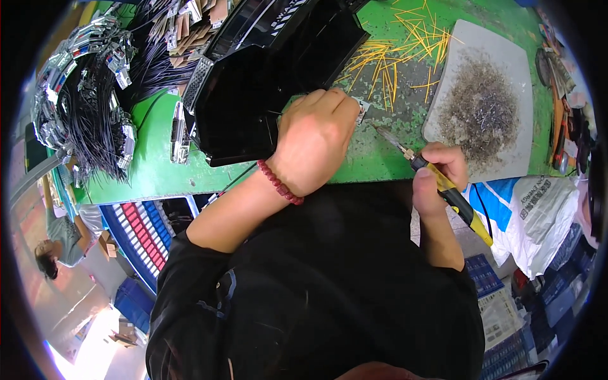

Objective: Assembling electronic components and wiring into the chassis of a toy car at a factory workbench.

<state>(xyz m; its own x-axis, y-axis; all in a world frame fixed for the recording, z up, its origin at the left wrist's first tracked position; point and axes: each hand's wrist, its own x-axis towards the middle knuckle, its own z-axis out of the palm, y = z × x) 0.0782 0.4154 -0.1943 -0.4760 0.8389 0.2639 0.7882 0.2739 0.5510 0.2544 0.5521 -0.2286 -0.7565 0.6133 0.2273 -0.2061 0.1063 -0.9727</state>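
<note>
My left hand (318, 136), with a red beaded bracelet on its wrist, is closed, its back turned up and its fingertips mostly hidden. A small silvery piece (363, 110) pokes out past its fingers, its kind unclear. In my right hand (439, 172) is a yellow and black soldering iron (453, 195), gripped like a pen. The iron's tip points up and left towards the small piece, apart from it. A glossy black plastic case (237, 104) lies just left of my left hand. Thin yellow wires (384, 60) are scattered beyond it on the green worktop (354, 166).
A grey board (437, 123) with a heap of dark scraps (481, 104) lies at the right. Bundles of black cables (95, 120) with metal-ended parts fill the left. White bags (538, 215) hang below the right edge; a person (63, 244) is far left.
</note>
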